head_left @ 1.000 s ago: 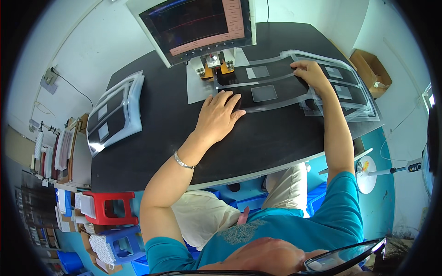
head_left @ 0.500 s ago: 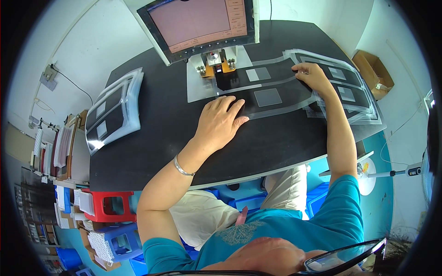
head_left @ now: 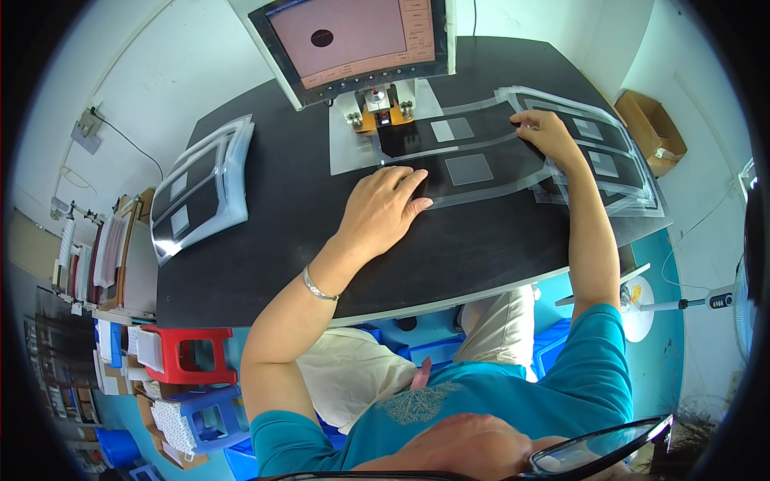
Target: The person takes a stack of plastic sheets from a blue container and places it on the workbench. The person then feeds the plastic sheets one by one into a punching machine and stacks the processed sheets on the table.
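At the middle of a black table (head_left: 465, 248), seen from the head camera, lies a flexible black sheet (head_left: 461, 147) with clear borders and two rectangular windows, the farther one partly white. Its left end reaches under a small device with an orange bracket (head_left: 367, 122), standing on a pale metal plate (head_left: 345, 152). Above this, a monitor (head_left: 353, 40) shows a dark oval on a pinkish background.

The person's left hand (head_left: 388, 202) rests palm down over the sheet's near left corner, fingers side by side and lightly bent, thumb spread apart. A silver bracelet (head_left: 319, 285) circles that wrist. The right hand (head_left: 544, 135) is at the sheet's right end, fingers curled with the thumb close to them; whether they pinch the sheet, I cannot tell.

Just beyond the right hand is an overlapping pile of similar sheets (head_left: 622, 156), with an open cardboard box (head_left: 650, 132) past it. A neater stack (head_left: 200, 188) sits at the table's left. Lower left, off the table, are a red stool (head_left: 168, 353) and a blue stool (head_left: 228, 417).
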Demonstrator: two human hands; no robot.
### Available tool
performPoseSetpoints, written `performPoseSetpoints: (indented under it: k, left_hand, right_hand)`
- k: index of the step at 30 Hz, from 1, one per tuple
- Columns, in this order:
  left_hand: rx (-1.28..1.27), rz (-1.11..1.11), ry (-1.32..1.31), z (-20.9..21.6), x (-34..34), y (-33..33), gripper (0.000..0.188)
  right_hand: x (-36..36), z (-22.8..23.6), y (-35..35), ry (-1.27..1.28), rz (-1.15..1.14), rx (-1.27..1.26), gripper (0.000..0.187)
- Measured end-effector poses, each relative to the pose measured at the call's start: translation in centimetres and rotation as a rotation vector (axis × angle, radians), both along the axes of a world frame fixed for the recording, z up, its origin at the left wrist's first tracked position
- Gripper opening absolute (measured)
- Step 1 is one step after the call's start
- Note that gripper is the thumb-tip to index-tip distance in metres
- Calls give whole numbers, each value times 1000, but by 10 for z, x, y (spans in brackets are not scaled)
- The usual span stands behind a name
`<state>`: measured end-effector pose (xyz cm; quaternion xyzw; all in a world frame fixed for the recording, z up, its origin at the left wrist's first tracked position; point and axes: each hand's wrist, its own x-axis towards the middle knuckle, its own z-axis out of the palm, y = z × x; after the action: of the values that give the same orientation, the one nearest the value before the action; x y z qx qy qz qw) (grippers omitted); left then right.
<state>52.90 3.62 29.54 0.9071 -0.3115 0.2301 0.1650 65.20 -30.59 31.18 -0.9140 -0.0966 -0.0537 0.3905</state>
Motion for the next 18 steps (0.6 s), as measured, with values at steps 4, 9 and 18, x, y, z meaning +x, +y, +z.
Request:
performPoseSetpoints:
  k: [4, 9, 18]
  left_hand:
    - [-113, 195, 87, 35, 8, 24, 34]
    - [-85, 740, -524, 53, 44, 149, 34]
    - [146, 1444, 20, 17, 36, 228, 54]
  right_hand:
    - [-2, 0, -5, 6, 1, 21, 33]
    - [-3, 4, -2, 43, 36, 100, 36]
    - [5, -8, 3, -137, -112, 44, 38]
